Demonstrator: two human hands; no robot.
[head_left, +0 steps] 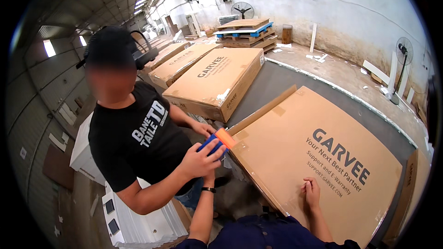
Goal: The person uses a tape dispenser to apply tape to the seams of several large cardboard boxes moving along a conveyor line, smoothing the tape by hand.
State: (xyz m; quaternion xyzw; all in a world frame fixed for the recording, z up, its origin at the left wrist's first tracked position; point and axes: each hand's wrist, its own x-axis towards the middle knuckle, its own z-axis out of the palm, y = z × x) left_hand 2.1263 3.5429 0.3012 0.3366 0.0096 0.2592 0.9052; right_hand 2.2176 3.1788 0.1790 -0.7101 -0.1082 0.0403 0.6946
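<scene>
A blue and orange tape dispenser (220, 141) is at the near left corner of a large flat cardboard box (277, 133). A co-worker's hand wraps round its blue part. Just below that hand is my left hand (209, 174), with a dark band on its wrist. Its fingers are hidden behind the co-worker's hand, so I cannot see whether it touches the dispenser. My right hand (312, 192) rests on top of the box near its printed lettering, fingers curled in and nothing visible in them. Clear tape runs along the box's left edge.
The box lies on a dark conveyor-like surface (286, 76). Farther along stand more cardboard boxes (221, 76) and stacked pallets (244, 30). A co-worker (147, 124) stands close at left. White panels (143, 216) are stacked at lower left. A standing fan (404, 53) is at right.
</scene>
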